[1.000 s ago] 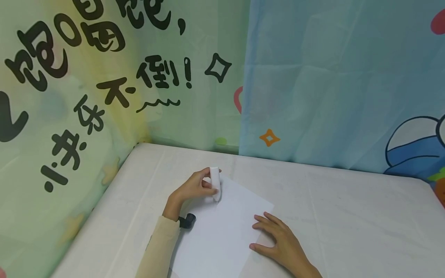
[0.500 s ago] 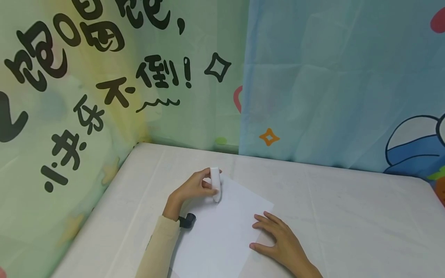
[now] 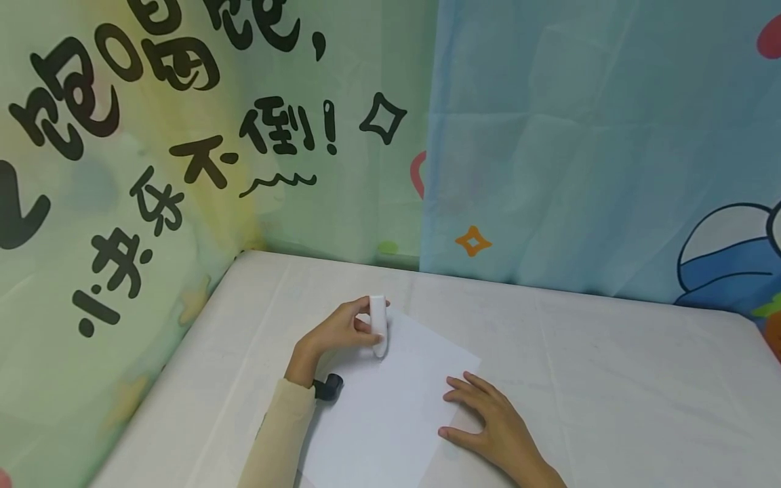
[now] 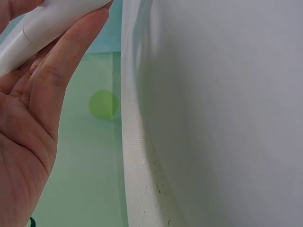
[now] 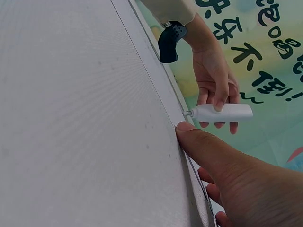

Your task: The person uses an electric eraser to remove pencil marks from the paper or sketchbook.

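A chunky white pen-shaped tool (image 3: 379, 325) with a thin short tip stands nearly upright at the far end of a blank white sheet of paper (image 3: 390, 400). My left hand (image 3: 339, 329) pinches its body between thumb and fingers, tip end down. In the right wrist view the tool (image 5: 222, 112) shows its narrow tip right at the paper surface. My right hand (image 3: 491, 420) rests at the sheet's right edge with fingers spread, thumb and fingertips touching near that edge. The left wrist view shows only part of the tool (image 4: 52, 21) within the hand.
A white cloth (image 3: 622, 393) covers the table beneath the sheet. Printed green (image 3: 342, 224) and blue (image 3: 549, 169) fabric hangs along the table's left and far sides. A black wrist camera (image 3: 329, 388) sits at the left wrist, close over the paper's left edge.
The white tool in my left hand has sunk very slightly toward the paper, so its thin tip shows less in the head view. The right hand and the sheet stay put.
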Action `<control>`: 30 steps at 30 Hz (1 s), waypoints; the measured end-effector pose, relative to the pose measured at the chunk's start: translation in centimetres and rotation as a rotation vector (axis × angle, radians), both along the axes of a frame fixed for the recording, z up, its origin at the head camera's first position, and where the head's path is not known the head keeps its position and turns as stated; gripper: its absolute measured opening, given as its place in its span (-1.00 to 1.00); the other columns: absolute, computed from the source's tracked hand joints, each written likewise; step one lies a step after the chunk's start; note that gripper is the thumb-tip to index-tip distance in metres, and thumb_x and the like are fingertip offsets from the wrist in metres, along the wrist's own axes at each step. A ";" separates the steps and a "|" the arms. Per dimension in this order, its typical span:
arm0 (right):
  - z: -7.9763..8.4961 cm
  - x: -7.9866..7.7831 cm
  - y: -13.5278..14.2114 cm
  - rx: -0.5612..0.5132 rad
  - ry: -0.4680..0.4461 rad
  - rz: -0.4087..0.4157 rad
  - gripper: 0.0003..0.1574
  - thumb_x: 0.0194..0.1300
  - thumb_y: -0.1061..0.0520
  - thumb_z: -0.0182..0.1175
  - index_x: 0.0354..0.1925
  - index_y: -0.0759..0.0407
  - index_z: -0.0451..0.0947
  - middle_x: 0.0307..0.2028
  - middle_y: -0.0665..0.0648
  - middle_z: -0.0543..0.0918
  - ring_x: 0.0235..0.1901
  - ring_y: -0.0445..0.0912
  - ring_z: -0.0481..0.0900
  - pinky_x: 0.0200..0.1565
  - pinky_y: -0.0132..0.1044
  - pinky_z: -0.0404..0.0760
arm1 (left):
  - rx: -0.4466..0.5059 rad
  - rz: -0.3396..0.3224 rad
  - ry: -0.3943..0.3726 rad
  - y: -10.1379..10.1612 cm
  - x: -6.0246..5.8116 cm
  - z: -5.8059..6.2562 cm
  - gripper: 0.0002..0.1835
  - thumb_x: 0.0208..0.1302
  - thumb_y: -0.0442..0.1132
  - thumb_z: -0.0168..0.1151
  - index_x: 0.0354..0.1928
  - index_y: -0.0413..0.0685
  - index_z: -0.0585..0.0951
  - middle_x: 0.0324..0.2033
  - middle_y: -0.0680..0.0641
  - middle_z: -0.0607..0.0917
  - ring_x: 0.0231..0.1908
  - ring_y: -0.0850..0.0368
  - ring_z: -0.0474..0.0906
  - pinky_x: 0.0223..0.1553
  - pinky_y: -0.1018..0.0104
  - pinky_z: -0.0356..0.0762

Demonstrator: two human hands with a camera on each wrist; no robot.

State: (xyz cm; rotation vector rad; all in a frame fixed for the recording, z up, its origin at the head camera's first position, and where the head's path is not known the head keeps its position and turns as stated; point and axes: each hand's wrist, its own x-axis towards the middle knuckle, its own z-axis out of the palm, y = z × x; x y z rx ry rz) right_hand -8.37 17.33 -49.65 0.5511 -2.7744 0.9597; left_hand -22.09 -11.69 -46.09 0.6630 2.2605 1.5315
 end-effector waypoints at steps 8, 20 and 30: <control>0.0 0.1 0.0 -0.002 0.011 0.001 -0.47 -0.13 -0.18 0.54 -0.14 -0.15 0.65 0.13 -0.08 0.63 0.24 0.02 0.38 0.10 0.18 0.49 | -0.012 -0.005 -0.017 -0.1 0.1 0.0 -0.35 0.12 -0.45 0.37 0.29 -0.25 0.40 -0.09 -0.20 0.57 -0.37 0.20 0.59 -0.24 0.43 0.55; 0.1 0.1 0.0 -0.009 -0.014 0.000 -0.47 -0.11 -0.19 0.53 -0.13 -0.15 0.65 0.14 -0.08 0.62 0.26 0.04 0.38 0.11 0.20 0.47 | 0.002 -0.008 0.007 0.0 -0.1 -0.1 -0.35 0.13 -0.46 0.34 0.30 -0.29 0.38 -0.04 -0.23 0.58 -0.34 0.18 0.64 -0.19 0.43 0.56; 0.1 0.0 0.0 -0.007 -0.002 0.002 -0.48 -0.12 -0.19 0.54 -0.14 -0.16 0.65 0.13 -0.08 0.62 0.25 0.03 0.38 0.10 0.19 0.48 | 0.020 0.017 0.031 0.0 -0.2 -0.2 -0.34 0.15 -0.47 0.33 0.32 -0.28 0.36 -0.04 -0.25 0.57 -0.27 0.13 0.66 -0.13 0.38 0.58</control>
